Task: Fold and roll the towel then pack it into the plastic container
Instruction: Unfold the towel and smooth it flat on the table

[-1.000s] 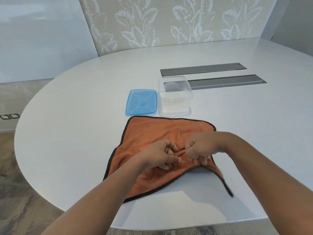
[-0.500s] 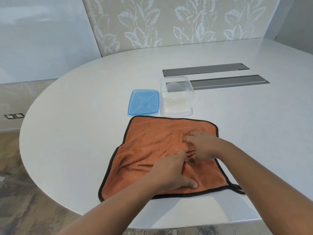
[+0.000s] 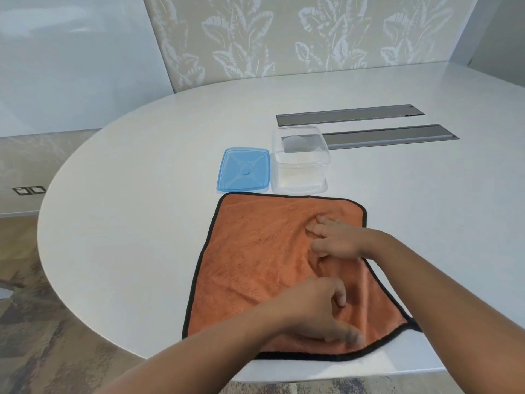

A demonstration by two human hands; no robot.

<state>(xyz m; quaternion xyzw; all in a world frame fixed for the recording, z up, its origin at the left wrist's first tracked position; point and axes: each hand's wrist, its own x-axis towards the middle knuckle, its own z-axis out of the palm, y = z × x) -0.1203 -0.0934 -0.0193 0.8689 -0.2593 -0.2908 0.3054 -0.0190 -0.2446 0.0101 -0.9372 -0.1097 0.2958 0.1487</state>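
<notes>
Lying spread flat on the near part of the white tabletop [image 3: 127, 223], the orange towel [image 3: 255, 251] with black edging shows a few wrinkles toward its right side, and its near right corner reaches close to the tabletop's edge. The right hand [image 3: 338, 240] rests palm down on the towel's far right part, its fingers [image 3: 315, 228] stretched out and gripping nothing. The left hand [image 3: 315, 314] rests on the towel near its near edge; some fingers look bent against the cloth, but whether they pinch any of it cannot be told. Just beyond the towel's far edge stands the clear plastic container [image 3: 300, 160], open, with its blue lid [image 3: 243, 169] lying flat just to its left. Two grey recessed strips [image 3: 383, 126] run across the tabletop farther right.
</notes>
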